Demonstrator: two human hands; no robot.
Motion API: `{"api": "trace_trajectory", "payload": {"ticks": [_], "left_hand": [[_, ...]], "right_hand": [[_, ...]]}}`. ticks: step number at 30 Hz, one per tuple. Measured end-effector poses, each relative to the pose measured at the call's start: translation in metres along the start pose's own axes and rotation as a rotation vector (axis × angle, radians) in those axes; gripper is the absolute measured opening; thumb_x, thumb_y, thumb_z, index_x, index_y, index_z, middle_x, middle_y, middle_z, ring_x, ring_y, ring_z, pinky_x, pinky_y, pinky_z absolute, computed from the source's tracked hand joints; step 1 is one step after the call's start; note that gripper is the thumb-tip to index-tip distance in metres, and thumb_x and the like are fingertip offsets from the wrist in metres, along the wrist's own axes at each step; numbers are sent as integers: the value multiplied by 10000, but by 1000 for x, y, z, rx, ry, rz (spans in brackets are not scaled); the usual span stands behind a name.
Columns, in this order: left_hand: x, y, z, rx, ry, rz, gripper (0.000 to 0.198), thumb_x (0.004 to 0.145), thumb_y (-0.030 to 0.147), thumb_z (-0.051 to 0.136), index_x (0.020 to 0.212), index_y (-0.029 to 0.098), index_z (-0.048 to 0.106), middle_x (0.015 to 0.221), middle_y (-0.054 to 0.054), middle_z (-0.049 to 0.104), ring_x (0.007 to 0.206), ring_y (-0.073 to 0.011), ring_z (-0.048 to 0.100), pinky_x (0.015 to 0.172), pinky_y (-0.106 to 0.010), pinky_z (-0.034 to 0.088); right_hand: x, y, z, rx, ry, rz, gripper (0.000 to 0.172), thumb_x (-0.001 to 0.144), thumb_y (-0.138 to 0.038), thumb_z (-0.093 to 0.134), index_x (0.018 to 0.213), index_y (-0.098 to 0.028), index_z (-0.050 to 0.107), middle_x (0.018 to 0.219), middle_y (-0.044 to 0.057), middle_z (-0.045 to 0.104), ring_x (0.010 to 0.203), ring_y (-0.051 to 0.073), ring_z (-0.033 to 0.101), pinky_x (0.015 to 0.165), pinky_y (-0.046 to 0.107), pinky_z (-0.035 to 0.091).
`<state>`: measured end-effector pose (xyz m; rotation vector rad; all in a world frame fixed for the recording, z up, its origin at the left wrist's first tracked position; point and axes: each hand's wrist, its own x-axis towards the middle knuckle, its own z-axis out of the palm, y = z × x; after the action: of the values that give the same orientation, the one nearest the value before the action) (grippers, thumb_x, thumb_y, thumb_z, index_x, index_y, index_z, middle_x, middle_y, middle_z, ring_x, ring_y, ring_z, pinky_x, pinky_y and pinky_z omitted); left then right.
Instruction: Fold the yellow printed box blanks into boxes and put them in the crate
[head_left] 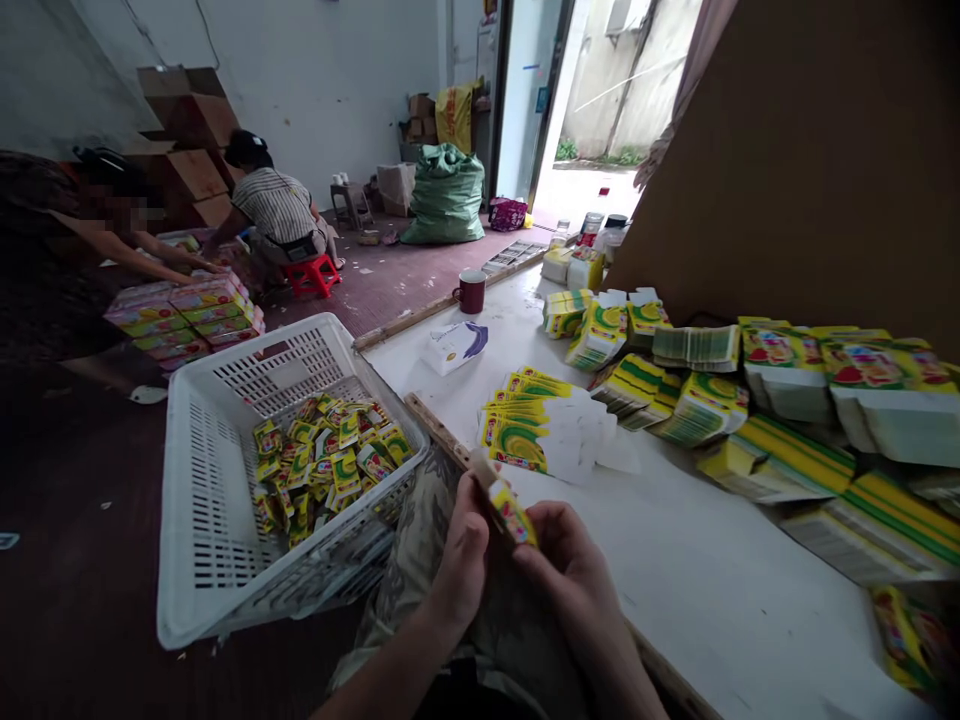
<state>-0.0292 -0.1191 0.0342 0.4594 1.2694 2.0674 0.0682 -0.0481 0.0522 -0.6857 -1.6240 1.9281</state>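
My left hand (pixel 461 555) and my right hand (pixel 574 565) meet over my lap, both closed around one small yellow printed carton (pixel 510 508), which tilts up toward the table edge. Just beyond it on the white table (pixel 690 560) lies a fanned pile of flat yellow carton blanks (pixel 536 430). To my left a white slotted plastic basket (pixel 217 540) holds several folded yellow and green cartons (pixel 326 465).
Stacks of flat printed blanks (pixel 757 400) line the table's far side against a brown board. A red mug (pixel 472 291) and a white packet (pixel 454 346) sit at the table's far end. Two people work at colourful boxes (pixel 184 318) on the left; a green sack (pixel 445 195) stands by the door.
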Motion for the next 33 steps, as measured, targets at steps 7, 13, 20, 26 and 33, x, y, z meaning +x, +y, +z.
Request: {"api": "trace_trajectory", "payload": {"ticks": [7, 13, 20, 26, 33], "left_hand": [[10, 26, -6, 175, -49, 16, 321, 809, 479, 666, 947, 197, 731, 907, -49, 746, 863, -216, 670, 819, -324, 527], [11, 60, -17, 561, -400, 76, 940, 607, 593, 790, 1377, 176, 448, 1415, -160, 504, 1301, -338, 461, 1103, -459, 349], [-2, 42, -7, 946, -505, -52, 714, 642, 320, 775, 1268, 202, 452, 1131, -75, 641, 1006, -271, 614, 889, -388, 489], [-13, 25, -4, 977, -501, 100, 741, 666, 217, 703, 1297, 186, 317, 1188, -123, 585, 1071, -284, 579, 916, -397, 474], [-11, 22, -2, 958, -569, 151, 609, 595, 174, 678, 1131, 217, 391, 1117, -83, 603, 995, -274, 615, 861, -372, 492]], "right_hand": [[0, -8, -39, -443, 50, -172, 168, 844, -367, 642, 777, -215, 669, 701, 16, 680, 630, 175, 602, 582, 267, 476], [-3, -18, -64, -1013, -32, -581, 184, 858, -256, 641, 992, -329, 744, 911, 39, 759, 877, 268, 640, 818, 419, 478], [-13, -10, -37, -823, 199, -530, 585, 833, -316, 670, 1385, -302, 478, 1440, 100, 491, 1331, 328, 430, 1113, 562, 284], [-9, 7, -28, -155, 17, 120, 489, 888, -547, 517, 1172, -172, 654, 1113, 131, 711, 1053, 316, 655, 922, 452, 526], [-12, 13, -27, -107, -73, 70, 550, 894, -493, 545, 1395, -273, 494, 1360, 94, 594, 1253, 264, 555, 1073, 433, 423]]}}
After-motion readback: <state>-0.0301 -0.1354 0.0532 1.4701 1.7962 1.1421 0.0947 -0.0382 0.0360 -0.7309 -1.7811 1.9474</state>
